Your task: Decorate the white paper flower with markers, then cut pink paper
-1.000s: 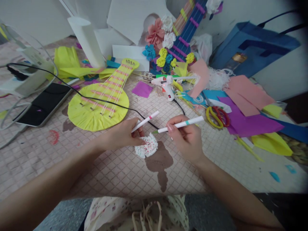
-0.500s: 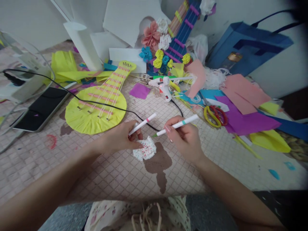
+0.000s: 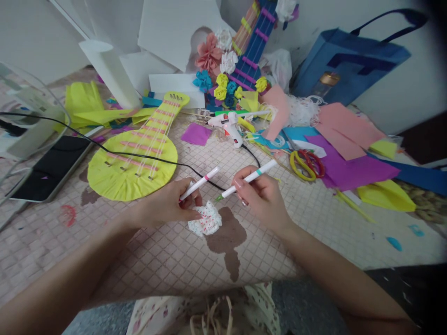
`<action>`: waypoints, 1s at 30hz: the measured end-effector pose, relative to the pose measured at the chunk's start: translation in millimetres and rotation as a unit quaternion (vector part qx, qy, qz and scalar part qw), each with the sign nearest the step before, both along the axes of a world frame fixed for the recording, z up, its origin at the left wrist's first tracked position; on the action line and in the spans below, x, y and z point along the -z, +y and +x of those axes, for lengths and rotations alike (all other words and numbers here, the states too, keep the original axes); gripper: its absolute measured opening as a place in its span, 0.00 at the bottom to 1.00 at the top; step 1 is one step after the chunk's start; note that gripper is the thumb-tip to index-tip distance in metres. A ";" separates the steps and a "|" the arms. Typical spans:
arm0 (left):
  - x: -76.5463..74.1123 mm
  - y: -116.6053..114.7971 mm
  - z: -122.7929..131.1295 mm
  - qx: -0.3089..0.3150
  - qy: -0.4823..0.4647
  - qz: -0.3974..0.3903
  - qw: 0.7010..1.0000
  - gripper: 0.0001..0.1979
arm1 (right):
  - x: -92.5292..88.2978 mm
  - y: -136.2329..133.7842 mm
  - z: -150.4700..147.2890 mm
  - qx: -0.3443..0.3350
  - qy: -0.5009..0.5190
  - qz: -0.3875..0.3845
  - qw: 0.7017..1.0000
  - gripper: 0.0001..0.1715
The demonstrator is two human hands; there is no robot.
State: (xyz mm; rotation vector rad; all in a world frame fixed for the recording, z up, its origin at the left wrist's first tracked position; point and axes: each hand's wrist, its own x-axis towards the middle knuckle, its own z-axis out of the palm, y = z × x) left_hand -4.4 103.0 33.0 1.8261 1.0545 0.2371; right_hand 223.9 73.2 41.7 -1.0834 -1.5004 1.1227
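Observation:
My left hand (image 3: 171,201) is closed round a white marker with a pink band (image 3: 206,179), and its thumb rests on a crumpled white paper flower (image 3: 208,220) dotted with red and green specks. Between the fingers of my right hand (image 3: 263,199) is a white marker with a teal band (image 3: 263,170). Its green tip (image 3: 218,198) points at the flower's upper right edge; whether it touches the paper I cannot tell. Beyond my left hand lies a yellow paper guitar (image 3: 132,177) with pink strips and white strings.
A black cord (image 3: 146,159) runs across the guitar and close behind my hands. A white glue gun (image 3: 228,125) lies beyond them. Scissors (image 3: 303,166) and coloured paper (image 3: 352,163) are at right, a phone (image 3: 52,165) at left, a blue bag (image 3: 345,70) at the back.
The whole view has shifted slightly, with table things appearing further left. Both hands keep their markers, and the green tip stays close to the flower's edge.

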 end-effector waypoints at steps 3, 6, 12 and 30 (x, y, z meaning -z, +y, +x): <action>1.1 1.0 -0.8 0.007 -0.002 0.002 1.000 0.15 | 0.9 1.4 0.4 -0.028 -0.002 -0.024 0.999 0.09; 1.9 2.2 -2.3 0.012 -0.010 0.005 1.000 0.14 | 0.6 2.6 1.2 -0.014 0.010 -0.030 0.999 0.09; 1.4 4.0 -3.7 0.016 -0.012 0.000 1.000 0.13 | 0.3 3.4 1.2 -0.037 0.025 -0.065 0.997 0.09; 6.9 9.4 -9.3 0.026 -0.030 -0.006 0.999 0.15 | 12.2 11.6 3.5 -0.033 0.119 -0.140 0.982 0.10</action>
